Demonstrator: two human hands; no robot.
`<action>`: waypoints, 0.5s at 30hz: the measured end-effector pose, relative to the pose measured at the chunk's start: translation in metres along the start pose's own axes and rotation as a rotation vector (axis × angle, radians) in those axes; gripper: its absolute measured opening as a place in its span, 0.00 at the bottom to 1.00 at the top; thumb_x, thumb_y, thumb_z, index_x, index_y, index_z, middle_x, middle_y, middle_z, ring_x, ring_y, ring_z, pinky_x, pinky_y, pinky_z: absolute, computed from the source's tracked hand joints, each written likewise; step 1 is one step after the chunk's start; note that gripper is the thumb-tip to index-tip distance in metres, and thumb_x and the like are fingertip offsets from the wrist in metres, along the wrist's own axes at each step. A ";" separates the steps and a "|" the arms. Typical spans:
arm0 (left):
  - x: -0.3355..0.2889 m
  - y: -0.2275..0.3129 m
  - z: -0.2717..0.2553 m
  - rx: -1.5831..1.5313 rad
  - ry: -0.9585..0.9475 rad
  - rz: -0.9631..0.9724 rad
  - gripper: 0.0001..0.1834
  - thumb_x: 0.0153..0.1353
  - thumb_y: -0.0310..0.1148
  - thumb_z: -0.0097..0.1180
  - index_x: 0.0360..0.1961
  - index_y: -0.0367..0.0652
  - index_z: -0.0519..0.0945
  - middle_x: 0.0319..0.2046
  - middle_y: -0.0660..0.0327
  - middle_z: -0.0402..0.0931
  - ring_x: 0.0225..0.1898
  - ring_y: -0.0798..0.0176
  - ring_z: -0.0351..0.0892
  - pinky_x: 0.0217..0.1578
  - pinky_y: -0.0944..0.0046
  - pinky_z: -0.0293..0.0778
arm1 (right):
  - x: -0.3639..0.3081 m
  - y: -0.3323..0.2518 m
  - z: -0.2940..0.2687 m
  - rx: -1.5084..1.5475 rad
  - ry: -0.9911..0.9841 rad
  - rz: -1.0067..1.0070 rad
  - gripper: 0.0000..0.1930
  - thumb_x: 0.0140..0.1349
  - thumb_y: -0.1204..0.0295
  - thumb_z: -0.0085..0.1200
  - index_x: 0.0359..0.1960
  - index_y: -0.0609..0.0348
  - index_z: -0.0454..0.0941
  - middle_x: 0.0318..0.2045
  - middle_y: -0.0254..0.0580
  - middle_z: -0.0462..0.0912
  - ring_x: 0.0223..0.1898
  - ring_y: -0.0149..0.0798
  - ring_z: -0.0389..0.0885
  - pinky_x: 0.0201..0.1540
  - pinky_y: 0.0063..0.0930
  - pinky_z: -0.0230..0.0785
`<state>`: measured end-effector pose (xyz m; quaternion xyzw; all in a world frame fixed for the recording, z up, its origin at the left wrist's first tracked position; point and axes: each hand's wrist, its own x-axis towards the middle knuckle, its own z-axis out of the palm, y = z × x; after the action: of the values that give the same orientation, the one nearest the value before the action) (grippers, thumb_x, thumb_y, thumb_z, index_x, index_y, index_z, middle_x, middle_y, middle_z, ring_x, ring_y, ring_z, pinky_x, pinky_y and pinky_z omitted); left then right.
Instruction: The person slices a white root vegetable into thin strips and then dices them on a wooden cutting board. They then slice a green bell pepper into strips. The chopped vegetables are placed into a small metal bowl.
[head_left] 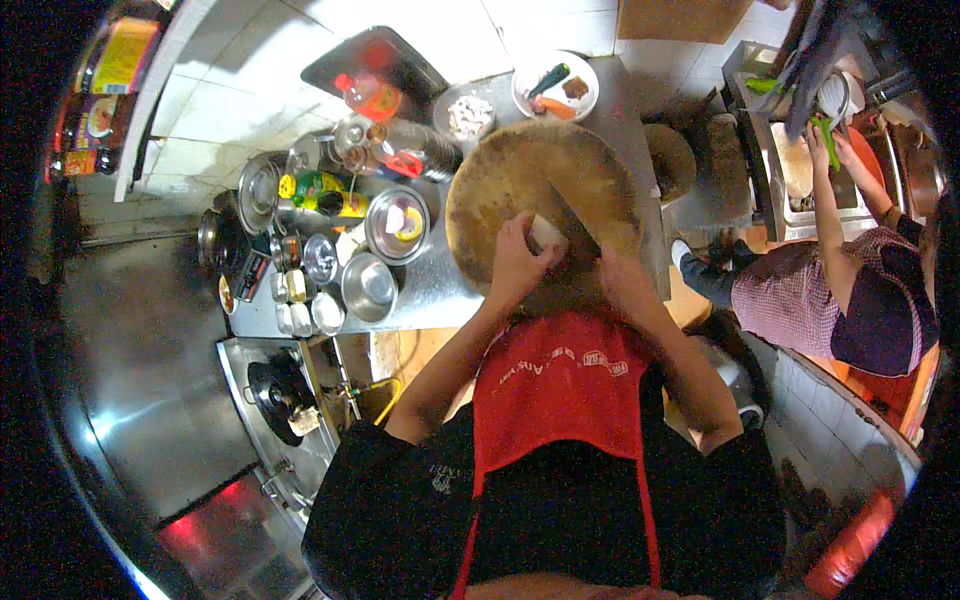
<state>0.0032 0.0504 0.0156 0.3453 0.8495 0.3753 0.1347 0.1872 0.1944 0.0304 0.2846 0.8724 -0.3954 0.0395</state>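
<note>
My left hand (522, 262) is closed round a pale, whitish piece of food (546, 235) on a round wooden chopping block (490, 180). What kind of food it is cannot be made out. A wide-bladed kitchen knife (573, 214) is in my right hand (621, 274), its handle hidden by the fingers. Its dark blade points away and to the left, just right of the pale piece; whether they touch is unclear. Beyond the block stands a white plate (519, 100) with a dark green vegetable (552, 76) and an orange piece (556, 110).
A bowl of whitish pieces (468, 118) stands behind the block's left. Metal bowls (369, 287), bottles (381, 102) and small containers crowd the metal counter's left. A black wok (272, 392) sits lower left. At right, another person (800, 290) holds green vegetables (826, 140) over a sink.
</note>
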 end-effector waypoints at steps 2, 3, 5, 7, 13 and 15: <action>-0.009 -0.002 0.001 0.001 0.110 0.100 0.27 0.50 0.33 0.70 0.52 0.40 0.76 0.49 0.50 0.75 0.53 0.43 0.73 0.56 0.49 0.72 | 0.002 -0.004 0.000 0.009 0.102 -0.092 0.11 0.71 0.69 0.47 0.48 0.63 0.70 0.35 0.68 0.82 0.38 0.71 0.81 0.41 0.63 0.72; -0.009 -0.006 -0.001 0.030 0.131 0.202 0.26 0.50 0.32 0.70 0.51 0.40 0.77 0.50 0.50 0.75 0.53 0.43 0.74 0.55 0.49 0.72 | 0.003 -0.007 -0.002 -0.004 0.109 -0.064 0.10 0.70 0.70 0.46 0.47 0.64 0.71 0.34 0.68 0.82 0.37 0.70 0.81 0.40 0.63 0.73; -0.008 -0.013 -0.003 0.032 0.119 0.334 0.25 0.51 0.31 0.69 0.50 0.39 0.77 0.51 0.49 0.75 0.53 0.42 0.74 0.56 0.48 0.72 | 0.001 -0.019 -0.012 -0.100 0.041 -0.041 0.09 0.69 0.71 0.46 0.45 0.64 0.71 0.32 0.66 0.83 0.36 0.70 0.82 0.38 0.61 0.73; -0.004 -0.018 -0.003 -0.036 0.054 0.410 0.25 0.51 0.29 0.70 0.51 0.39 0.77 0.53 0.48 0.75 0.55 0.40 0.73 0.57 0.47 0.72 | -0.004 -0.034 -0.027 -0.187 -0.029 -0.033 0.09 0.68 0.73 0.46 0.45 0.64 0.71 0.30 0.65 0.83 0.34 0.68 0.83 0.36 0.60 0.74; -0.005 -0.026 -0.001 -0.028 0.026 0.343 0.26 0.46 0.28 0.70 0.49 0.39 0.78 0.54 0.51 0.74 0.55 0.40 0.73 0.54 0.46 0.75 | -0.024 -0.073 -0.047 -0.326 -0.195 -0.046 0.10 0.69 0.74 0.42 0.49 0.64 0.69 0.29 0.58 0.85 0.31 0.63 0.86 0.33 0.56 0.78; -0.005 -0.029 0.001 -0.054 0.032 0.366 0.27 0.45 0.28 0.70 0.51 0.39 0.79 0.55 0.51 0.74 0.56 0.40 0.73 0.55 0.46 0.75 | -0.027 -0.081 -0.047 -0.392 -0.198 -0.045 0.10 0.69 0.76 0.43 0.49 0.67 0.69 0.26 0.57 0.84 0.29 0.63 0.86 0.32 0.55 0.79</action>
<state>-0.0070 0.0337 -0.0069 0.4846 0.7641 0.4216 0.0600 0.1745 0.1727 0.1244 0.2115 0.9306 -0.2451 0.1709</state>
